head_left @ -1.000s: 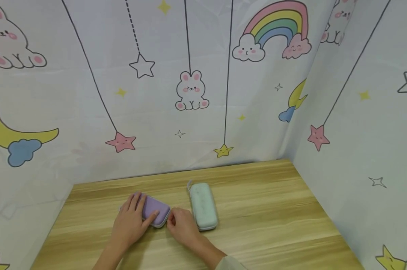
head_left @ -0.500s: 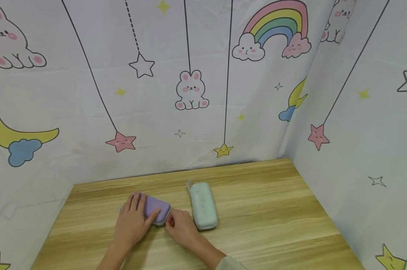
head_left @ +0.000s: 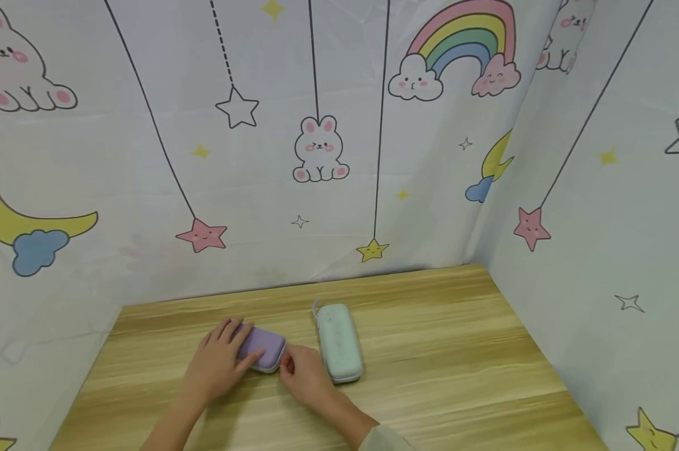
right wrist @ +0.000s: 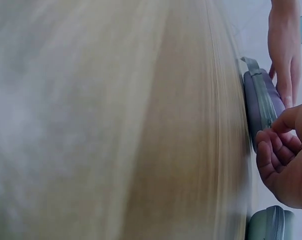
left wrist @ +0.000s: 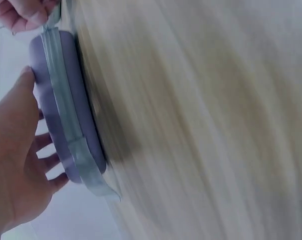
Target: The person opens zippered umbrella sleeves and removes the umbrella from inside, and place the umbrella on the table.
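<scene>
left hand (head_left: 218, 360): fingers extended and spread across the left part of a purple zip case (head_left: 264, 347), thumb laid out along its lid; pressing on it, not curled around it. case lies flat on the wood-grain worktop (head_left: 458, 351), left of the worktop's middle, slightly aslant, right end nearer the person.

right hand (head_left: 308, 376): at the case's right end. thumb and forefinger pinch the zip pull (left wrist: 53, 21), other fingers folded into the palm. a grey-green zip band (left wrist: 61, 85) runs along the case's side; a strap (left wrist: 93, 175) sticks out at the end away from the right hand. cannot tell how far the zip is drawn.

mint-green case (head_left: 339, 341) just right of the right hand, flat, lengthwise away from the person, cord loop (head_left: 316, 307) at its far left corner.

pale sleeve (head_left: 384, 440) on the right forearm. behind: white printed backdrop (head_left: 272, 188), rabbits, stars, moons, a rainbow.
</scene>
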`<act>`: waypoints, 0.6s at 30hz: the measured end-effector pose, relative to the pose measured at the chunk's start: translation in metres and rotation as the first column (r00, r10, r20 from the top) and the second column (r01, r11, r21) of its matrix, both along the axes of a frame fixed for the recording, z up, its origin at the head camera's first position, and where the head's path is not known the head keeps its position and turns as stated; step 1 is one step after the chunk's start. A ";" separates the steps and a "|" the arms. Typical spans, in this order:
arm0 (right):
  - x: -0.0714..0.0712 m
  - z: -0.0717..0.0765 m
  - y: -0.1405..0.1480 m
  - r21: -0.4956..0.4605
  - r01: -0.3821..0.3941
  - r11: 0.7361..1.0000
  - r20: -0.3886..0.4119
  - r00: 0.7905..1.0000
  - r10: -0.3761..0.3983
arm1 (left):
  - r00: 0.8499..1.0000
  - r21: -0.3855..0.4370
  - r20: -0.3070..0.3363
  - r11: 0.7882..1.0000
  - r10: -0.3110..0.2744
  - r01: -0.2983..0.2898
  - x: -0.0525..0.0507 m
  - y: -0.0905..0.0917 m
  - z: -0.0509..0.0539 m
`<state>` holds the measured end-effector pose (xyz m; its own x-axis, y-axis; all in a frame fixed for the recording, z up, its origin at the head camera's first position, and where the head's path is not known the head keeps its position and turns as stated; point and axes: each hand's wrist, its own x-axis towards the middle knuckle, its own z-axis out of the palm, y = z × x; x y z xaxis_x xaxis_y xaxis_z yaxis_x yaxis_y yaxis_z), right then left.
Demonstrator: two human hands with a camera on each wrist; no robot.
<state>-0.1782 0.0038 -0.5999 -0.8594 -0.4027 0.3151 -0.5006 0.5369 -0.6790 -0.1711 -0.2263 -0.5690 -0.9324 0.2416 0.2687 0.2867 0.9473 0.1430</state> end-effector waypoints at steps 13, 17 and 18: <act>-0.005 0.001 0.004 -0.034 0.037 0.999 0.042 0.998 -0.036 | 1.000 0.055 -0.008 0.998 -0.022 0.022 -0.002 -0.009 -0.005; -0.005 0.000 0.003 -0.028 0.049 0.998 0.013 0.999 -0.048 | 1.000 0.058 -0.005 0.998 0.011 -0.011 -0.002 -0.007 -0.008; -0.005 0.000 0.003 -0.025 0.052 0.998 0.005 0.999 -0.052 | 1.000 0.058 -0.003 0.998 0.019 -0.019 -0.002 -0.007 -0.009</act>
<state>-0.1833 0.0070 -0.6002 -0.8804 -0.3492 0.3208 -0.4693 0.5448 -0.6950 -0.1732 -0.2333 -0.5782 -0.9359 0.2076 0.2847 0.2692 0.9427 0.1974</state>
